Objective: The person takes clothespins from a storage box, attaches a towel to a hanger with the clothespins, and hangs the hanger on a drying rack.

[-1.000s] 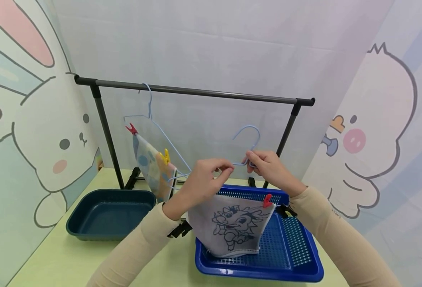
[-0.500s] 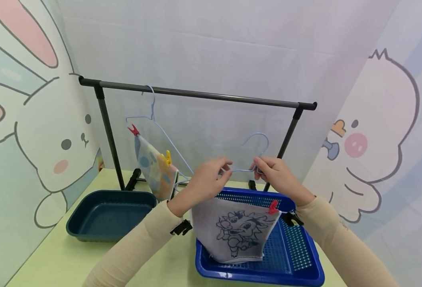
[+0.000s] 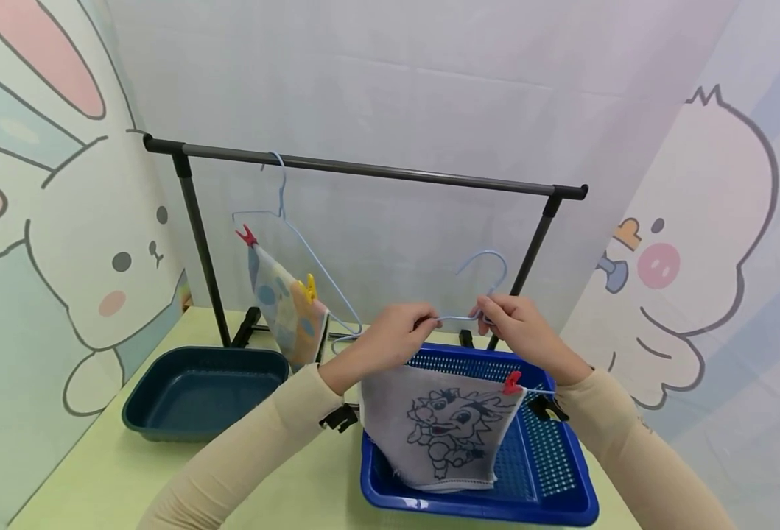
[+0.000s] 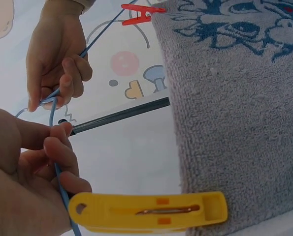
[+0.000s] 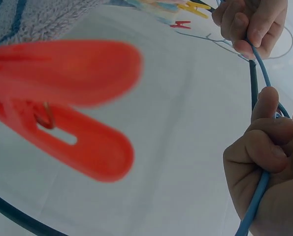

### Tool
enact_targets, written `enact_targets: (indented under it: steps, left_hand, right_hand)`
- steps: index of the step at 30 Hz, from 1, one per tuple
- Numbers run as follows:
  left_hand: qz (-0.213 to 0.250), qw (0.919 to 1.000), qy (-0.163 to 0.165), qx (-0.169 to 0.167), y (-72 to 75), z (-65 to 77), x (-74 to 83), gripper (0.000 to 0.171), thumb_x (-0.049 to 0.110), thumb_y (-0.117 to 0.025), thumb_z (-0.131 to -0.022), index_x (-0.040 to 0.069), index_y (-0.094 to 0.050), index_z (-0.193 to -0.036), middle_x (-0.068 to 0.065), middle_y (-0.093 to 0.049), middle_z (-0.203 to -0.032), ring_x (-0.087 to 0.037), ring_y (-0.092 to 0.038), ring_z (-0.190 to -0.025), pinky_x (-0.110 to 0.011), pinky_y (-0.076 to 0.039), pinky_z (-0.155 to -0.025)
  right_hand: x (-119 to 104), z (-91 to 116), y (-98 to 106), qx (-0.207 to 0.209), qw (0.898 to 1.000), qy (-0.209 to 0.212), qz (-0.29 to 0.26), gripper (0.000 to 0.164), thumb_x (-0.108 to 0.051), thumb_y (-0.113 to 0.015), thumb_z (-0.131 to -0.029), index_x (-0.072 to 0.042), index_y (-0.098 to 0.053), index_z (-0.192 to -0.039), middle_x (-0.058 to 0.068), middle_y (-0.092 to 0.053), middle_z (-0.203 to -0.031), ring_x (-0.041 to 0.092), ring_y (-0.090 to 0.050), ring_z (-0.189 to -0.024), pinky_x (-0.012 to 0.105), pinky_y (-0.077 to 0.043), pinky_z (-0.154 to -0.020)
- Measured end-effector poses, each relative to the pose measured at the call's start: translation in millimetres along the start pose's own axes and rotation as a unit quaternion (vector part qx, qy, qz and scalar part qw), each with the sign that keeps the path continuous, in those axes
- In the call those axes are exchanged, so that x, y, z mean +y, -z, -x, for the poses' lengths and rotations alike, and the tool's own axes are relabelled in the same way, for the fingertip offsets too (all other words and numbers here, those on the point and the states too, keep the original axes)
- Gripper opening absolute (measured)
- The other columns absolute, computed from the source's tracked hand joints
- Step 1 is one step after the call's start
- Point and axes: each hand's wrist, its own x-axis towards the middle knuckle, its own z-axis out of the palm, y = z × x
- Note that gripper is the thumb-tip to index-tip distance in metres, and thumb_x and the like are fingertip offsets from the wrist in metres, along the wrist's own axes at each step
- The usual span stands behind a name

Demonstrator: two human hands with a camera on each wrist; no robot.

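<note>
My left hand (image 3: 396, 335) pinches the shoulder wire of a light-blue wire hanger (image 3: 485, 254). At the base of its upright hook, my right hand (image 3: 518, 327) grips the same hanger. Below my hands hangs a grey towel (image 3: 452, 430) with a cartoon dragon outline, clipped to the hanger. A red clothespin (image 3: 512, 383) holds its right corner, close to my right wrist; a yellow clothespin (image 4: 151, 211) shows large at the towel's other end in the left wrist view. In the head view, my left hand and sleeve hide that end.
A dark rack (image 3: 390, 171) stands behind, bearing another blue hanger (image 3: 282, 191) with a colourful cloth (image 3: 283, 302) clipped by red and yellow clothespins. Under the towel is a blue basket (image 3: 479, 511). A dark green basin (image 3: 204, 434) sits left on the pale green table (image 3: 283, 486).
Both hands, the hanger and the grey towel have shifted slightly right. My left fingertips, loosely parted half a second ago, have come together on the wire.
</note>
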Motion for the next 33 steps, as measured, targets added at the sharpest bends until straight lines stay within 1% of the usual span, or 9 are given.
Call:
enact_targets:
  steps: [3,9,15,16,20,23,25,30,33]
  left_hand:
    - [0.002,1.0,0.0,0.002,-3.2,-1.2,1.1,0.016,0.02,-0.044,-0.093,0.018,-0.06,-0.088,0.005,-0.051,-0.066,-0.013,-0.038,-0.046,-0.023,-0.033,-0.044]
    - [-0.005,0.9999,0.011,0.003,-10.0,-4.4,3.1,0.016,0.019,-0.045,-0.093,0.015,-0.059,-0.088,0.005,-0.05,-0.067,-0.011,-0.041,-0.05,-0.022,-0.034,-0.045]
    - [0.003,0.9999,0.011,-0.007,-17.0,-7.7,-0.7,0.015,0.016,-0.043,-0.093,0.013,-0.057,-0.088,0.005,-0.053,-0.074,-0.01,-0.043,-0.054,-0.021,-0.036,-0.048]
    - [0.003,0.9999,0.01,-0.008,-18.2,-8.6,-1.9,0.016,0.015,-0.043,-0.094,0.013,-0.057,-0.088,0.005,-0.053,-0.075,-0.01,-0.043,-0.054,-0.021,-0.036,-0.048]
    - [0.012,0.9995,0.019,-0.021,-20.8,-12.4,-3.9,0.017,0.016,-0.04,-0.095,0.013,-0.055,-0.087,0.004,-0.053,-0.075,-0.011,-0.042,-0.053,-0.022,-0.036,-0.048]
    - [0.018,0.9988,0.035,-0.029,-21.4,-15.7,-4.1,0.017,0.017,-0.039,-0.095,0.014,-0.054,-0.088,0.003,-0.051,-0.074,-0.012,-0.042,-0.053,-0.023,-0.036,-0.047]
    - [0.019,0.9986,0.04,-0.03,-21.8,-18.2,-3.9,0.017,0.018,-0.039,-0.095,0.015,-0.054,-0.089,0.003,-0.051,-0.075,-0.012,-0.041,-0.053,-0.023,-0.036,-0.046]
    - [0.01,0.9991,0.02,-0.036,-24.3,-25.2,-2.8,0.015,0.016,-0.04,-0.095,0.015,-0.054,-0.088,0.004,-0.052,-0.075,-0.013,-0.042,-0.053,-0.023,-0.036,-0.046]
    - [-0.009,0.9989,0.011,-0.045,-24.2,-28.8,0.2,0.015,0.015,-0.041,-0.094,0.014,-0.055,-0.089,0.004,-0.053,-0.077,-0.011,-0.043,-0.056,-0.022,-0.037,-0.049]
  right_hand:
    - [0,2,1,0.002,1.0,-0.003,0.012,0.029,-0.019,-0.038,-0.096,-0.004,-0.061,-0.084,0.016,-0.054,-0.068,0.017,-0.032,-0.046,0.026,-0.032,-0.045]
    - [5,6,3,-0.001,1.0,0.002,0.028,0.027,-0.015,-0.039,-0.095,-0.004,-0.06,-0.081,0.007,-0.053,-0.066,0.016,-0.036,-0.05,0.026,-0.033,-0.047]
    - [37,7,2,-0.005,0.997,0.029,0.066,0.018,-0.016,-0.049,-0.091,-0.014,-0.06,-0.077,0.0,-0.059,-0.077,0.017,-0.044,-0.056,0.025,-0.038,-0.049]
    - [43,7,2,-0.005,0.997,0.028,0.068,0.016,-0.018,-0.05,-0.091,-0.016,-0.06,-0.078,-0.001,-0.06,-0.081,0.017,-0.045,-0.057,0.025,-0.039,-0.049]
    - [54,12,0,0.004,0.996,0.025,0.083,0.014,-0.024,-0.049,-0.091,-0.018,-0.059,-0.084,-0.003,-0.058,-0.077,0.017,-0.045,-0.056,0.025,-0.039,-0.048]
    - [58,17,1,0.018,0.995,0.025,0.1,0.015,-0.025,-0.047,-0.092,-0.017,-0.06,-0.091,-0.003,-0.054,-0.073,0.015,-0.045,-0.058,0.025,-0.04,-0.05]
    - [60,20,1,0.026,0.993,0.021,0.109,0.017,-0.026,-0.047,-0.092,-0.016,-0.06,-0.095,-0.004,-0.054,-0.074,0.015,-0.047,-0.06,0.026,-0.042,-0.052]
    - [60,29,4,0.047,0.991,0.015,0.128,0.015,-0.024,-0.048,-0.091,-0.015,-0.06,-0.096,-0.004,-0.054,-0.073,0.015,-0.049,-0.061,0.025,-0.044,-0.052]
    - [59,33,6,0.061,0.988,0.026,0.14,0.014,-0.021,-0.049,-0.091,-0.015,-0.06,-0.095,-0.005,-0.053,-0.071,0.014,-0.048,-0.058,0.024,-0.042,-0.051]
